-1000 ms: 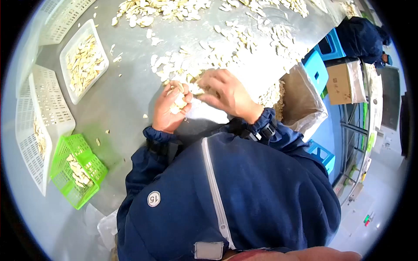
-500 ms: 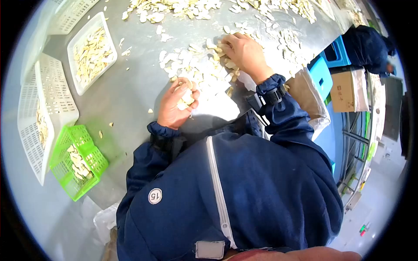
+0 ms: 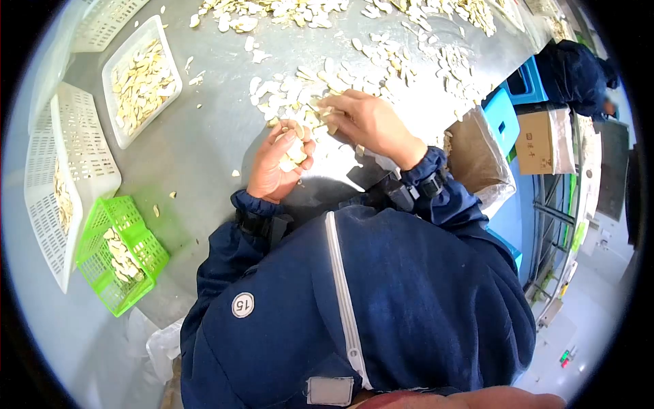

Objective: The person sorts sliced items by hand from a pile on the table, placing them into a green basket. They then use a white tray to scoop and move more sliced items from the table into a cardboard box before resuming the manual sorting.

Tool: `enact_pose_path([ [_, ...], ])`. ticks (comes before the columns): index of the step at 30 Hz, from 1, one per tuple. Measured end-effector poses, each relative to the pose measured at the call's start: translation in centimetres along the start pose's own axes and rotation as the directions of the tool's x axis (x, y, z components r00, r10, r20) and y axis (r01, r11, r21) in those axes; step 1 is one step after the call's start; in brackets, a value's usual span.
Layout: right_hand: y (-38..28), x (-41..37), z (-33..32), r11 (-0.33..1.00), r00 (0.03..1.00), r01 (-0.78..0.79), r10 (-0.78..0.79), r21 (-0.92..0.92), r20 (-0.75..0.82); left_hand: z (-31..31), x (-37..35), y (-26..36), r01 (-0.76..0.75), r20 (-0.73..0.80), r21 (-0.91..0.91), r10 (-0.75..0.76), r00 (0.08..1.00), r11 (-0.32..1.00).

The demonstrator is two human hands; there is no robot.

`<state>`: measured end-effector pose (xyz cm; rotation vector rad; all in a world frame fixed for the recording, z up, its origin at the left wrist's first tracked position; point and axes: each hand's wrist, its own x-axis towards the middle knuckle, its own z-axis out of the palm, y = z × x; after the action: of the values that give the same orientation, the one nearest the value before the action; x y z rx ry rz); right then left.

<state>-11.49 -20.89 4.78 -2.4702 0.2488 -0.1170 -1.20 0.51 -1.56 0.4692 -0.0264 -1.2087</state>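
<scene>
In my left hand (image 3: 276, 167) the fingers curl around several pale, thin dried slices (image 3: 293, 155), held palm up just above the metal table (image 3: 204, 146). My right hand (image 3: 371, 126) is palm down over a loose spread of similar slices, its thumb and fingers closed at the near edge. A pale slice (image 3: 332, 127) shows at its fingertips; the finger pads are partly hidden. Scattered slices (image 3: 272, 95) lie between and beyond both hands.
At left stand a white tray (image 3: 178, 85) of slices, white perforated baskets (image 3: 88, 136) and a green basket (image 3: 160, 255) with slices. A larger heap (image 3: 272, 10) lies at the back. To the right are a lined box (image 3: 477, 146), blue crates (image 3: 501, 123), a carton (image 3: 535, 143) and another person (image 3: 572, 75).
My right hand has drawn back from the farther slices, toward my body and left, nearer my left hand. The left hand stays almost still with its slices.
</scene>
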Motion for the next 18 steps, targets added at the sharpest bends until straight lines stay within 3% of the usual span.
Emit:
enact_pose_path([
  [3, -0.2, -0.1, 0.3, 0.994, 1.0, -0.004, 0.003, -0.113, -0.01, 0.0, 0.0, 0.0, 0.0, 0.0, -0.005, 0.0, 1.0, 1.0],
  [6, 0.5, -0.3, 0.2, 0.988, 0.991, 0.052, -0.07, -0.149, -0.117, 0.1, 0.0, 0.0, -0.007, 0.015, -0.005, 0.007, 1.0, 1.0],
  [9, 0.1, -1.0, -0.6, 0.993, 0.986, -0.119, 0.121, 0.022, -0.115, 0.5, -0.1, -0.1, -0.013, -0.007, 0.039, 0.013, 1.0, 0.999],
  [10, 0.0, -1.2, -0.5, 0.964, 0.975, -0.185, 0.204, 0.19, -0.089, 0.6, 0.0, -0.1, -0.013, -0.002, 0.035, 0.013, 1.0, 0.999],
  [12, 0.1, -1.7, 0.1, 0.812, 0.938, -0.302, 0.348, 0.499, 0.002, 0.5, 0.0, -0.1, -0.013, 0.006, 0.029, 0.013, 1.0, 0.999],
  [15, -0.1, -2.0, 0.9, 0.555, 0.931, -0.292, 0.35, 0.779, 0.099, 0.1, 0.0, -0.1, -0.011, -0.006, -0.006, 0.011, 1.0, 1.0],
  [18, -0.1, -2.1, 0.6, 0.673, 0.925, -0.326, 0.371, 0.664, 0.079, 0.2, -0.1, -0.1, -0.011, -0.007, -0.007, 0.011, 1.0, 1.0],
])
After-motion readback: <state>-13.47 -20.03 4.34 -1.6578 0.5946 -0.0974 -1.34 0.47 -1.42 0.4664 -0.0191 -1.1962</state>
